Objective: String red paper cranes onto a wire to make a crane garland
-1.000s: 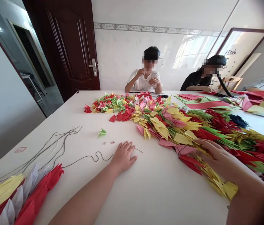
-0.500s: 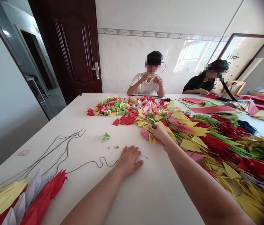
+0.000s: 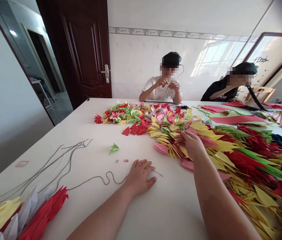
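My left hand (image 3: 141,176) lies flat on the white table (image 3: 171,200), palm down with the fingers spread. Under it runs a thin dark cord (image 3: 91,180), whose straight end comes out just right of the fingers. My right hand (image 3: 191,142) is over the near edge of a big pile of folded paper pieces (image 3: 221,145), in yellow, red, pink and green. Its fingers are stretched and slightly apart among the pieces; no piece can be seen held in them. A single green folded paper piece (image 3: 114,148) sits beyond my left hand.
Several dark cords (image 3: 63,163) stretch across the table's left side to stacked folded paper strands (image 3: 43,213) at the lower left. Small printed tags (image 3: 126,161) lie near my left hand. Across the table, one person (image 3: 162,88) holds something small; another person (image 3: 221,88) sits farther right.
My right hand has moved right along the pile, from the pink piece at its near corner, and its fingers have spread. The left hand stays flat. The view has shifted slightly.
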{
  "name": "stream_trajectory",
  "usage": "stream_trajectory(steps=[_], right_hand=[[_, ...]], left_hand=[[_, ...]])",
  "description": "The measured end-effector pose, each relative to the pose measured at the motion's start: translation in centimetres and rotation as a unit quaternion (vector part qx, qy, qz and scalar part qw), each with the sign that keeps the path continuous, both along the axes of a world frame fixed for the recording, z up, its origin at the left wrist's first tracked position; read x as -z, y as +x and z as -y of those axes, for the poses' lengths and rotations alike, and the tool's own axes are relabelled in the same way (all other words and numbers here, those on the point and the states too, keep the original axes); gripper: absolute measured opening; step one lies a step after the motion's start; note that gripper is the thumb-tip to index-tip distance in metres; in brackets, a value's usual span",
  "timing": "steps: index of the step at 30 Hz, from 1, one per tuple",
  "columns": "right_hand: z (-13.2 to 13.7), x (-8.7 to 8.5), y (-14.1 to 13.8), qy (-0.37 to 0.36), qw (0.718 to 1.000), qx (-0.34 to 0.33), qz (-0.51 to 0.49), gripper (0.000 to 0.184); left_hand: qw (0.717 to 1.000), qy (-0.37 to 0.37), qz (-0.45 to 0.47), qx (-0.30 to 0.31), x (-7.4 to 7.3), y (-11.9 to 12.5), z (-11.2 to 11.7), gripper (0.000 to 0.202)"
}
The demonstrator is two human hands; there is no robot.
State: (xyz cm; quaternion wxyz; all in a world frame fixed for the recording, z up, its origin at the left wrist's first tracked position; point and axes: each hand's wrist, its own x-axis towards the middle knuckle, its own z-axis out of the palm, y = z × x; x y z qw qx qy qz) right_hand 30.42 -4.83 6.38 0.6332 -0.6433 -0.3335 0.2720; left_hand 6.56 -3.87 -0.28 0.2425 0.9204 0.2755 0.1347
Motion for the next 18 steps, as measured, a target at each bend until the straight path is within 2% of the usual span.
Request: stream_trajectory(steps=[2, 5, 7, 11, 15, 18], right_hand=[[1.0, -1.3, 0.4, 0.041, 0.999, -0.014, -0.024, 0.026], [2.4, -3.0, 0.7, 0.089, 0.996, 0.005, -0.015, 0.027], [3.3, -3.9, 0.9, 0.108, 0.994, 0.015, 0.003, 0.028], [4.8, -5.4, 0.5, 0.124, 0.99, -0.007, 0.068, 0.028], [5.5, -6.3, -0.2, 0.185, 0.972, -0.028, 0.143, 0.029], [5.3, -6.1, 0.1, 0.155, 0.97, -0.057, 0.18, 0.031]], left_hand=[[1.0, 0.002, -0.005, -0.002, 0.0, 0.0, 0.0, 0.038], [1.0, 0.004, -0.011, -0.006, -0.1, 0.0, 0.0, 0.038], [1.0, 0.006, -0.012, -0.008, -0.1, 0.0, 0.1, 0.038], [1.0, 0.008, -0.016, -0.006, -0.4, 0.0, 0.2, 0.039], [1.0, 0.009, -0.021, -0.005, -0.6, -0.1, 0.2, 0.038], [1.0, 0.005, -0.024, 0.0, -0.6, -0.1, 0.2, 0.039]])
